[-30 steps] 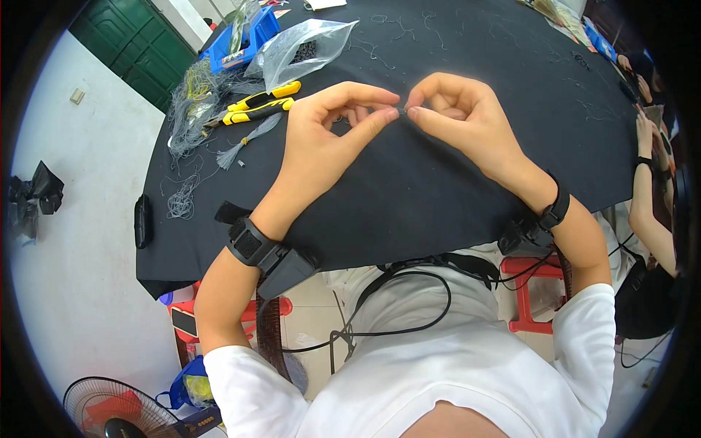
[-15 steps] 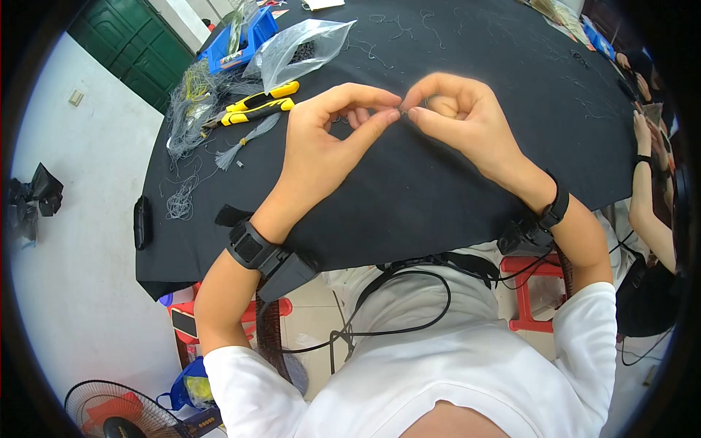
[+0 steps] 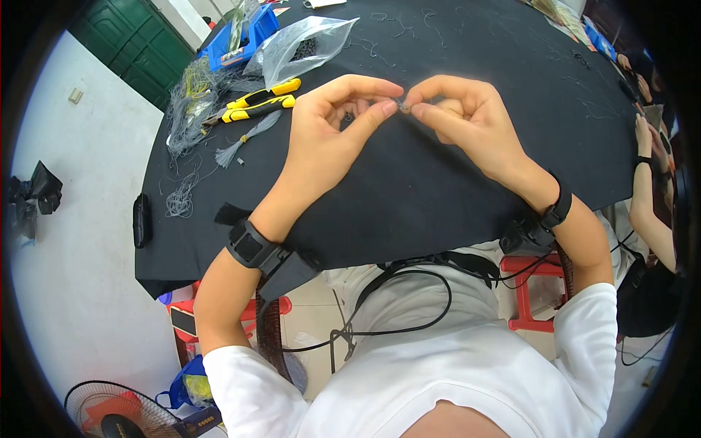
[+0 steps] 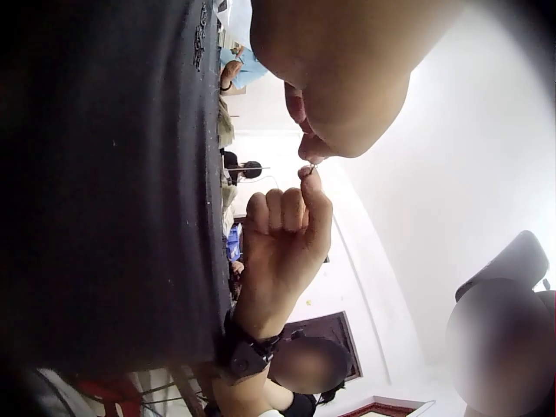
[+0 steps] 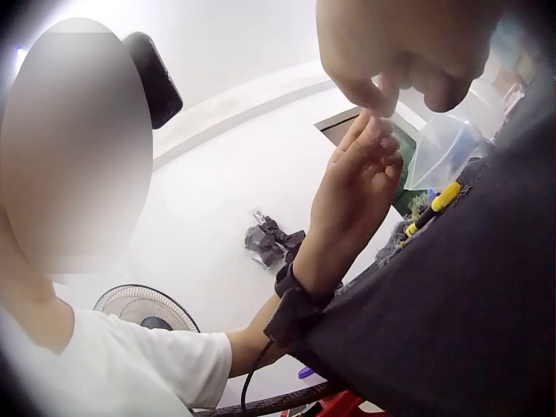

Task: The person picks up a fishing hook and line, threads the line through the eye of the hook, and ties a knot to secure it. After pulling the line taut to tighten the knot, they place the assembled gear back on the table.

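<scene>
My left hand (image 3: 328,135) and right hand (image 3: 471,117) meet fingertip to fingertip above the black-covered table (image 3: 409,197). Between them is a tiny grey piece (image 3: 402,106), thin like a bit of thread or wire; its exact kind I cannot tell. Thumb and forefinger of each hand pinch it from opposite sides. The left wrist view shows a thin dark bit (image 4: 313,168) at the touching fingertips. In the right wrist view the fingers mostly cover it. A tied grey thread bundle (image 3: 250,139) lies left of my left hand.
Yellow-and-black pliers (image 3: 259,109) lie beside a heap of grey thread (image 3: 191,102). Behind them are a clear plastic bag (image 3: 310,47) with dark small pieces and a blue bin (image 3: 252,33). Loose thread (image 3: 181,197) lies at the left. Another person's arm (image 3: 646,168) is at the right edge.
The fingertips have shifted slightly, and the left thumb has drawn back a little. More of the tiny grey piece shows between the hands. Both hands stay pinched in nearly the same place.
</scene>
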`<state>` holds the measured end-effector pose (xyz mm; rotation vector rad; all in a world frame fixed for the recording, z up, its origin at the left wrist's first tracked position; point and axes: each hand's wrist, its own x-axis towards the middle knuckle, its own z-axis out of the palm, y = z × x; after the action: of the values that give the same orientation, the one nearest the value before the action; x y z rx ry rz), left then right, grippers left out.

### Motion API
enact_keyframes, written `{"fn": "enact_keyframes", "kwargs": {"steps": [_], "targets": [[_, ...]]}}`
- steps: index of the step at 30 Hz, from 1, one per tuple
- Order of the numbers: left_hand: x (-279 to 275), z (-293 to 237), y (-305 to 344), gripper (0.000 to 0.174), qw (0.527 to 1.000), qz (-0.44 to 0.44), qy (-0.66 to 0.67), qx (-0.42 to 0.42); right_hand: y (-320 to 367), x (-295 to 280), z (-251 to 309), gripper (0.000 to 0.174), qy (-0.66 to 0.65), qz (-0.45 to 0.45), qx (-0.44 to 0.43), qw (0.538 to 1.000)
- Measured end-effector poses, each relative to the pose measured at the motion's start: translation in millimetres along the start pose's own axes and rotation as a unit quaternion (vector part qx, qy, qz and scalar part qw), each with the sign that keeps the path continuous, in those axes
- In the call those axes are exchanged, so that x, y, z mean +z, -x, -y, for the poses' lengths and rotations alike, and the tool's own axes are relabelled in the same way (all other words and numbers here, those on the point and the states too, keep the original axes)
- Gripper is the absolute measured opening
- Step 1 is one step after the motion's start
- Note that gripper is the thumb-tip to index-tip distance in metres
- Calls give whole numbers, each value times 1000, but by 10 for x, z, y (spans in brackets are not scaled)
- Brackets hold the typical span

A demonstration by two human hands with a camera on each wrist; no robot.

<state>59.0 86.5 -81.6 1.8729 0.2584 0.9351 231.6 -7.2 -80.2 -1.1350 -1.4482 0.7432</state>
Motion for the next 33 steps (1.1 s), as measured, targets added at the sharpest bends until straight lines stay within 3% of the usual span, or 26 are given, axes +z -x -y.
{"fn": "enact_keyframes", "kwargs": {"steps": [21,26,33], "targets": [[-111,3,-34,19,997,-23,-54,46,-8,-21,66,21,-30,16,39,999],[-51,-43,-21,18,996,-67,-15,54,-37,-42,18,22,-7,-15,16,1000],[-53,-59,-1,20,991,-39,-103,82,-26,-65,42,22,23,-79,-63,995]]}}
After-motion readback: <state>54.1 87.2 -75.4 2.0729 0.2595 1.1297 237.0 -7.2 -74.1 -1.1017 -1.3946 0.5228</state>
